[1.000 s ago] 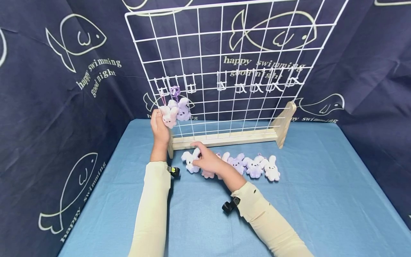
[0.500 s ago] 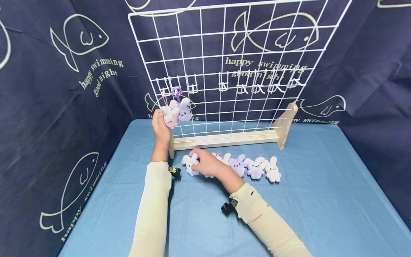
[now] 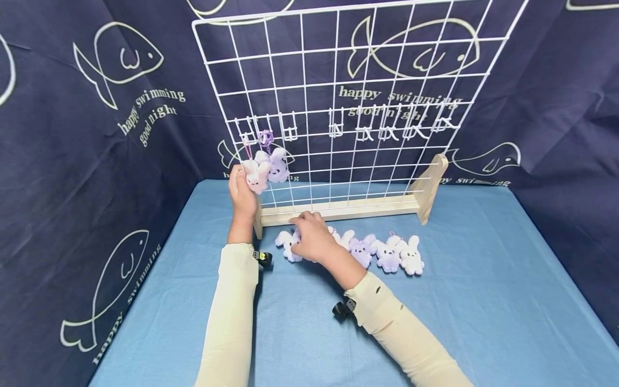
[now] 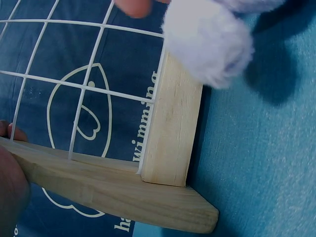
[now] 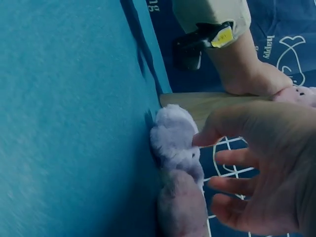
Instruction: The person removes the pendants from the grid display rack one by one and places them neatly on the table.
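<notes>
Pink bunny (image 3: 257,177) and lilac bunny (image 3: 278,167) hang on the wire rack (image 3: 303,52); unhung bunnies (image 3: 388,255) lie below. Left hand (image 3: 242,196) grips the wooden upright (image 4: 123,196); right hand (image 3: 313,236), fingers apart, reaches the leftmost bunny (image 3: 288,246).

Blue cloth tabletop (image 3: 300,333) here, wooden stand (image 3: 362,208) sitting towards the back of it, and a row of little plush bunnies (image 3: 361,251) lying just in front, white, lilac and pink, right-hand ones squished together

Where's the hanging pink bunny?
Head view: the pink bunny hangs far left on the rack, between the left hand and the hanging purple bunny.
</notes>
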Motion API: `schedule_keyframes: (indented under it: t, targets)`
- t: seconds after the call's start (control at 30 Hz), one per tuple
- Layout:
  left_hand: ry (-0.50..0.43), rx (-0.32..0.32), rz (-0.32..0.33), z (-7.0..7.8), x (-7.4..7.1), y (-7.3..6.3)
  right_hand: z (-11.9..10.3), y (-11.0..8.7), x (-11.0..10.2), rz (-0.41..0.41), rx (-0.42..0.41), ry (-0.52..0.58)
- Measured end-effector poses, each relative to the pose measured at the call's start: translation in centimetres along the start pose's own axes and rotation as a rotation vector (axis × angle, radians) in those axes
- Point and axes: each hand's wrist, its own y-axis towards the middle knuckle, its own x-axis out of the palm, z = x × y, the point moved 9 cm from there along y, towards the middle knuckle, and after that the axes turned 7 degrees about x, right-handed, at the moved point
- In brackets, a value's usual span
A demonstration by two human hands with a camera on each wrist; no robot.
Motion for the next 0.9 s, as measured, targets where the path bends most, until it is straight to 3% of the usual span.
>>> schedule_keyframes:
  t: [0.13, 0.27, 0.43, 0.53, 0.7, 0.9]
  targets:
    - [0.005, 0.007, -0.009, 0.0, -0.1, -0.1, 0.0, 0.5, -1.2, 0.070, 0.013, 0.187]
    - [0.021, 0.020, -0.007, 0.1, -0.2, -0.1, -0.1, 1.3, -2.4, 0.086, 0.072, 0.597]
    - [-0.008, 0.002, 0.000, -0.1, 0.0, -0.1, -1.0, 2.5, -2.4, -0.069, 0.182, 1.318]
    - [0.005, -0.005, 0.000, -0.1, 0.0, -0.1, -2.1, 2.9, -2.2, -0.203, 0.217, 1.653]
    - [0.025, -0.001, -0.004, 0.0, 0.0, -0.1, -3.5, 3.3, -3.0, -0.316, 0.211, 1.926]
    - [0.056, -0.011, 0.007, 0.1, -0.1, -0.1, -4.1, 3.4, -3.7, -0.340, 0.193, 2.021]
